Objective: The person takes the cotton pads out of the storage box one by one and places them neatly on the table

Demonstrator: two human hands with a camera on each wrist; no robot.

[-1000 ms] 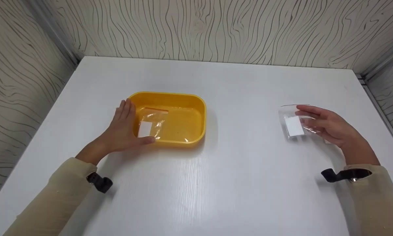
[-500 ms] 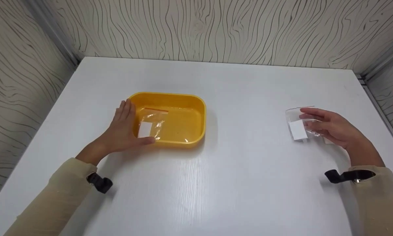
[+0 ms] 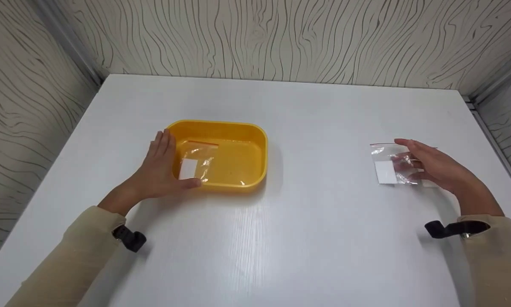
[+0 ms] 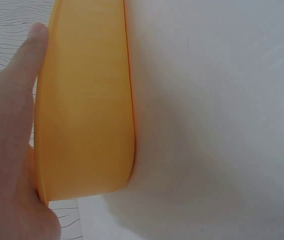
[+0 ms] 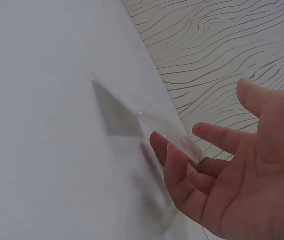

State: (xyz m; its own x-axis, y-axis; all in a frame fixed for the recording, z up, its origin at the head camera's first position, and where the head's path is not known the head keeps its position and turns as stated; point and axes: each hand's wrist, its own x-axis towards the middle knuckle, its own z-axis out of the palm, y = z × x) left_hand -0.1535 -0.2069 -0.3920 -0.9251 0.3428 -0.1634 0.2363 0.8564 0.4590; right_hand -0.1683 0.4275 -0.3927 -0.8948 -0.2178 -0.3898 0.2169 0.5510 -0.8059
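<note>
In the head view my left hand holds the left end of a yellow plastic tub, thumb along the near rim and fingers at the far left corner. Inside the tub lies a clear zip bag with a white card. At the right, my right hand pinches another clear zip bag, which holds a white card. The right wrist view has this bag tilted at the fingertips, partly hidden by fingers. The tub's outer wall fills much of the left wrist view.
A white table carries everything, with patterned wall panels behind it. Beneath the right hand a pale patch shows, mostly hidden. Black wrist cameras sit on both sleeves.
My right hand has shifted right and slightly nearer with the bag, and the bag's face has turned flatter to the head camera. The left hand and tub have stayed still.
</note>
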